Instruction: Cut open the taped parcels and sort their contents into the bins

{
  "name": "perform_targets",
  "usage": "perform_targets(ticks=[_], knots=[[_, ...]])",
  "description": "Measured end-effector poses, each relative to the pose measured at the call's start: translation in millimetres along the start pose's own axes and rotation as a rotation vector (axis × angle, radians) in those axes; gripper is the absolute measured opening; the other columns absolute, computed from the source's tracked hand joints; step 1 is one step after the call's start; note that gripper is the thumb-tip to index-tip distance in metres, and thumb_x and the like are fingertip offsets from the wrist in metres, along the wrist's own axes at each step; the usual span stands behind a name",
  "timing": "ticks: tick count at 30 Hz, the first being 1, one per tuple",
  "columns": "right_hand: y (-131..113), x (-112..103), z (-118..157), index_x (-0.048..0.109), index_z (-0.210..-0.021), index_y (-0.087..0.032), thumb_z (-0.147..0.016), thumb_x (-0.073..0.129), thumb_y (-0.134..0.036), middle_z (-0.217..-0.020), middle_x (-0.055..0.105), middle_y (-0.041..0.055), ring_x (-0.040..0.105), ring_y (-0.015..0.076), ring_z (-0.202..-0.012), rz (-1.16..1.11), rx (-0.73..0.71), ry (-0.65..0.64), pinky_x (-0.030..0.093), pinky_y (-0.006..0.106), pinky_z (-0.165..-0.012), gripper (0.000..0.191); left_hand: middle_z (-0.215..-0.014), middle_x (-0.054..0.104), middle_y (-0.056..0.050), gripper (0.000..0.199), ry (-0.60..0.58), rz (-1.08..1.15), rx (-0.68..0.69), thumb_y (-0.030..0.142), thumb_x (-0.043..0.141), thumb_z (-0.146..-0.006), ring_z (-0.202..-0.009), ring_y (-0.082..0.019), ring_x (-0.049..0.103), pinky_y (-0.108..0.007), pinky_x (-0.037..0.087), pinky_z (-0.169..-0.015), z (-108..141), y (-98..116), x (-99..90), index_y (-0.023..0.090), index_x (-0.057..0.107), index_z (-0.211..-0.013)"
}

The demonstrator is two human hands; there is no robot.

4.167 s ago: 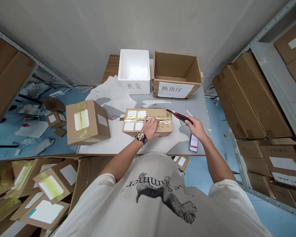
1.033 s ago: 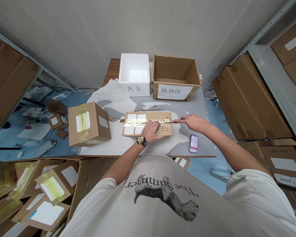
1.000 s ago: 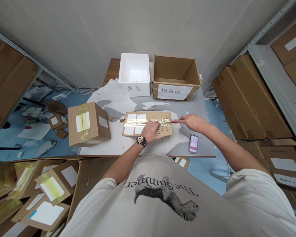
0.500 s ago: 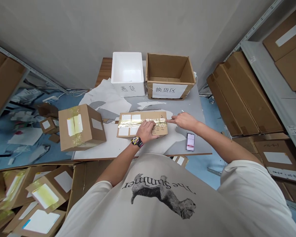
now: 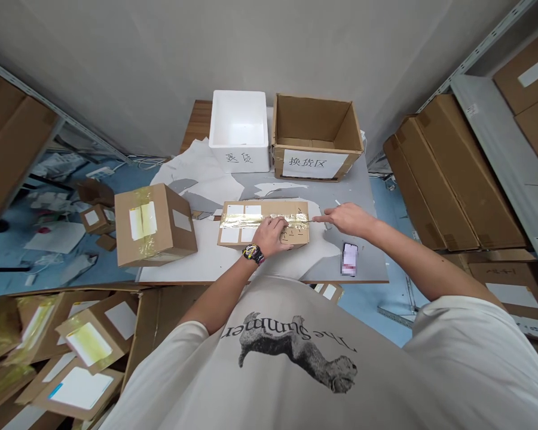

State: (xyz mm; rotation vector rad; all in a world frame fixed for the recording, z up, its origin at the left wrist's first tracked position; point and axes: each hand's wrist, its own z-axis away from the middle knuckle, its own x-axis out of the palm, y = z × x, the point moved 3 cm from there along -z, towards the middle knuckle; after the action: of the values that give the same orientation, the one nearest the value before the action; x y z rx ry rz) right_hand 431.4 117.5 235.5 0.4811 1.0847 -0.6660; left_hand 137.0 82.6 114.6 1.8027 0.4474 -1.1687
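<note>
A long cardboard box (image 5: 263, 234) with shiny yellowish tape along its top and several white labels lies on the table in front of me. My left hand (image 5: 271, 235), with a watch on the wrist, presses on the taped top, its fingers bent together and the thumb apart near the front edge; it holds the box in place. At the box's right end, my right hand (image 5: 347, 218) is closed round a slim knife-like tool (image 5: 310, 221), mostly hidden. Its thin tip is at the tape's end; I cannot tell whether it is inside the seam.
A taped carton (image 5: 176, 224) stands to the left. Behind are a white foam box (image 5: 246, 160) and an open-topped carton (image 5: 282, 162). A phone (image 5: 349, 259) lies right of the box. Taped parcels (image 5: 89, 343) fill the lower left; shelved cartons (image 5: 457, 179) flank the right.
My right hand has drawn slightly back from the box's end, showing more of the thin tip. My left hand stays on the box. The whole view has shifted a little.
</note>
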Motion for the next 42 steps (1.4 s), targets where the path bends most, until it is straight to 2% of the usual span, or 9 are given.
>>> perform_targets(ticks=[8,13,18,21,26,31,34,38,42], knots=[[5,5,15,0.063,-0.17,-0.043,-0.098,0.057,-0.004,-0.111,0.082,0.0097,0.073,0.0235,-0.083,-0.046,0.088,-0.009,0.038,0.035,-0.075,0.081,-0.144,0.07,-0.017,0.08,0.024,-0.008,0.014,0.052,0.103,-0.074,-0.129,-0.042,0.063,-0.06,0.049,-0.121,0,-3,1.8,0.025,0.071,-0.141],[3,11,25,0.066,-0.167,-0.042,-0.109,0.054,-0.018,-0.118,0.085,0.0084,0.078,0.027,-0.095,-0.176,0.189,0.027,0.046,0.034,-0.079,0.063,-0.141,0.068,-0.016,0.095,0.003,-0.036,-0.037,0.057,0.105,-0.068,-0.13,-0.044,0.062,-0.063,0.045,-0.119,-2,-1,1.3,0.028,0.07,-0.151],[-1,39,45,0.065,-0.169,-0.038,-0.109,0.059,-0.023,-0.151,0.081,0.0052,0.079,0.0317,-0.124,-0.463,0.281,0.2,0.063,0.042,-0.095,0.062,-0.14,0.066,-0.017,0.098,-0.012,-0.051,-0.05,0.059,0.107,-0.067,-0.129,-0.043,0.061,-0.061,0.044,-0.116,-2,2,-0.7,0.029,0.07,-0.152],[-13,60,49,0.068,-0.166,-0.036,-0.108,0.062,-0.023,-0.16,0.075,0.0029,0.077,0.032,-0.137,-0.65,0.286,0.252,0.063,0.047,-0.11,0.06,-0.14,0.065,-0.017,0.098,-0.031,-0.043,-0.05,0.057,0.106,-0.068,-0.13,-0.043,0.06,-0.059,0.043,-0.115,-1,3,-1.6,0.028,0.068,-0.154],[-35,84,41,0.07,-0.164,-0.038,-0.107,0.063,-0.024,-0.162,0.073,0.0001,0.076,0.0322,-0.142,-0.841,0.356,0.332,0.061,0.048,-0.12,0.058,-0.137,0.064,-0.016,0.103,-0.112,-0.084,-0.104,0.057,0.105,-0.066,-0.13,-0.043,0.058,-0.056,0.044,-0.113,-3,8,-2.8,0.027,0.064,-0.156],[-42,95,35,0.069,-0.165,-0.043,-0.108,0.063,-0.024,-0.16,0.075,-0.0031,0.076,0.0325,-0.142,-0.805,0.419,0.398,0.063,0.047,-0.118,0.06,-0.138,0.063,-0.017,0.097,-0.142,-0.142,-0.208,0.048,0.106,-0.064,-0.131,-0.044,0.057,-0.055,0.045,-0.111,-7,19,-2.7,0.024,0.064,-0.148],[-41,95,25,0.069,-0.165,-0.04,-0.106,0.064,-0.025,-0.16,0.075,-0.0012,0.074,0.0318,-0.145,-0.849,0.466,0.507,0.06,0.047,-0.122,0.061,-0.14,0.062,-0.019,0.099,-0.134,-0.158,-0.269,0.049,0.106,-0.063,-0.13,-0.045,0.057,-0.056,0.047,-0.109,-8,20,-3.2,0.021,0.063,-0.147],[-38,92,-15,0.065,-0.169,-0.03,-0.104,0.068,-0.031,-0.161,0.074,0.005,0.076,0.0302,-0.141,-1.047,0.49,0.702,0.057,0.046,-0.126,0.066,-0.139,0.062,-0.018,0.096,-0.131,-0.139,-0.199,0.048,0.103,-0.066,-0.13,-0.044,0.059,-0.057,0.048,-0.112,-10,12,-9.3,0.022,0.062,-0.149],[-36,95,-76,0.068,-0.166,-0.026,-0.085,0.091,-0.038,-0.144,0.084,0.007,0.081,0.03,-0.121,-1.252,0.489,0.678,0.063,0.046,-0.114,0.085,-0.138,0.063,-0.016,0.089,-0.161,-0.123,-0.121,0.04,0.1,-0.069,-0.129,-0.042,0.061,-0.056,0.049,-0.114,-9,5,-19.3,0.024,0.063,-0.148]])
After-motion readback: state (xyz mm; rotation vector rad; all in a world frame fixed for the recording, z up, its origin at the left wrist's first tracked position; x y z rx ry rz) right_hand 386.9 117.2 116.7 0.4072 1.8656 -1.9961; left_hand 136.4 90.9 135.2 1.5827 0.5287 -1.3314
